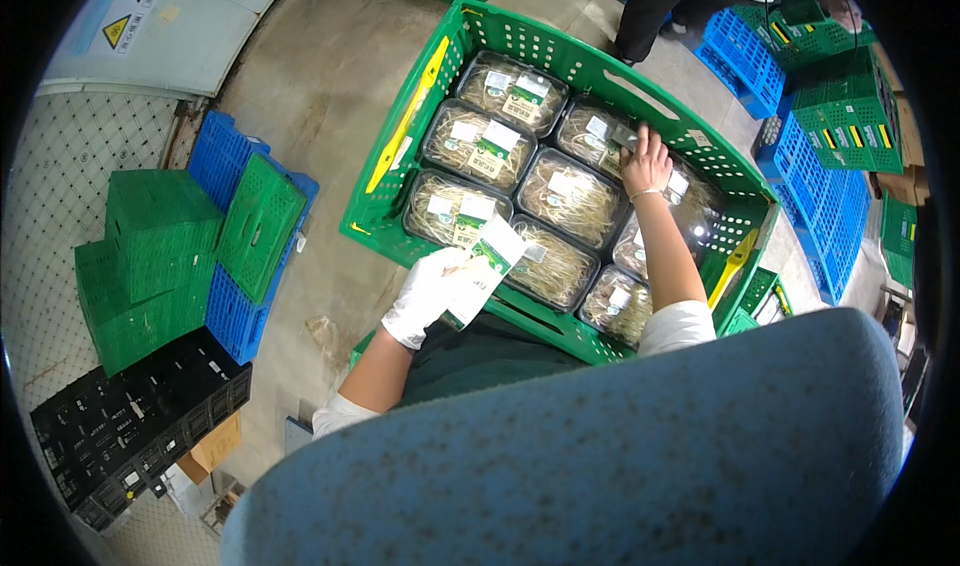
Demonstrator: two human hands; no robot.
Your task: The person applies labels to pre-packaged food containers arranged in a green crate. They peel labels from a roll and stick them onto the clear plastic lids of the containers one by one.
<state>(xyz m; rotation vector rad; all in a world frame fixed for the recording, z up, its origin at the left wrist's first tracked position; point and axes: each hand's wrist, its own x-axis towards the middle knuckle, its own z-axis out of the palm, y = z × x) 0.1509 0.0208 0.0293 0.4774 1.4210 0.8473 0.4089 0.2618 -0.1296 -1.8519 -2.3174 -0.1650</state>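
Note:
A large green plastic crate stands before me with several black trays under clear film, filled with pale thin sprouts. My left hand, in a white glove, is closed around a stack of white and green paper labels above the crate's near rim. My bare right hand reaches to a far middle tray. Its fingers are stretched out and touch the label on that lid. Such labels also lie on the left column of trays, including the far left tray.
Stacked green crates and a blue pallet stand left, with a black crate nearer. Blue pallets and green crates are at right. Beyond my crate stands another person. A blue, dark-speckled surface fills the foreground.

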